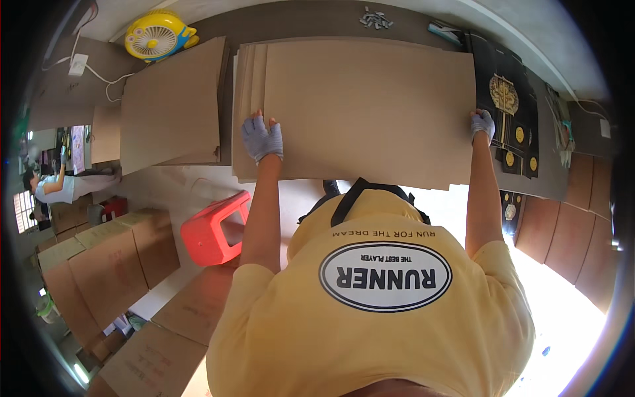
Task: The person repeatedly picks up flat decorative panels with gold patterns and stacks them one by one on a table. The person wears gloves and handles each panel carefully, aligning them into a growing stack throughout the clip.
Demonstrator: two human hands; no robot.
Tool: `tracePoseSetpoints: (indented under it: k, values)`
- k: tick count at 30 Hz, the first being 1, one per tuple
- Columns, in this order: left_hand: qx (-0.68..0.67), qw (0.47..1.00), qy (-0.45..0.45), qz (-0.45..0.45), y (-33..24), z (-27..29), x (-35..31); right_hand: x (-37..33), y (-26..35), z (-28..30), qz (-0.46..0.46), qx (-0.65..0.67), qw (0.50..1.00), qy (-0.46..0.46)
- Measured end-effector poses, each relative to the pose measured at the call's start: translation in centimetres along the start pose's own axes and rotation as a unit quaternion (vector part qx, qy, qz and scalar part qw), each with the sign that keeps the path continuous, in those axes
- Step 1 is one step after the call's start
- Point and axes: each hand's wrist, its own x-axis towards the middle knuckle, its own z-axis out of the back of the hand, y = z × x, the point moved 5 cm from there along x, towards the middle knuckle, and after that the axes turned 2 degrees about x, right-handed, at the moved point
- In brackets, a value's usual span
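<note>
Since top cardboard sheet (pixel 370 106) is wide, steadied at opp. sides, prob. for balance: R hand (pixel 483 126) curled round rt edge, gripping it; L hand (pixel 263 140) part-curled at lt edge, can't tell if pinching; sheet on stack (pixel 247 79) by near edge of table (pixel 317 18), prob. for reach

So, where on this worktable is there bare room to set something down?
Bare: the back strip of the grey worktable, between the yellow desk fan and small grey pieces, behind the middle cardboard stack; a narrow gap separates that stack from the left cardboard stack. Crowded: the centre, under that stack, and the right, under black printed sheets.
</note>
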Motion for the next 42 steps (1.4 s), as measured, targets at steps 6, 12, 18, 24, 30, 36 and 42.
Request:
tracePoseSetpoints:
  k: [6, 12, 18, 24, 30, 36, 42]
  values:
    - [0.086, 0.990, 0.085, 0.070, -0.3, -1.7, 0.7, -1.9, 3.3, 1.5, 0.044, -0.116, 0.992, 0.022]
    - [-0.043, 0.946, 0.306, 0.094, 2.0, -1.1, 6.6, -2.3, 5.8, 4.9, 0.100, 0.118, 0.973, 0.173]
    - [-0.336, 0.929, 0.138, -0.066, -3.7, 1.2, 7.2, -10.7, 16.5, -0.3, 0.169, 0.342, 0.890, 0.249]
    - [0.075, 0.951, 0.272, -0.126, -20.7, -3.3, 0.5, -18.5, 24.0, -8.5, 0.277, -0.027, 0.946, 0.166]
    - [0.144, 0.905, 0.362, -0.169, -20.9, -7.2, 2.0, -19.7, 25.7, -9.1, 0.326, -0.241, 0.905, 0.132]
    - [0.113, 0.949, 0.275, -0.109, -19.9, -9.0, 1.3, -19.8, 23.5, -11.7, 0.312, -0.284, 0.901, 0.101]
    - [0.133, 0.958, 0.214, -0.137, -19.5, -9.8, 0.4, -21.3, 21.0, -16.0, 0.380, -0.351, 0.855, 0.037]
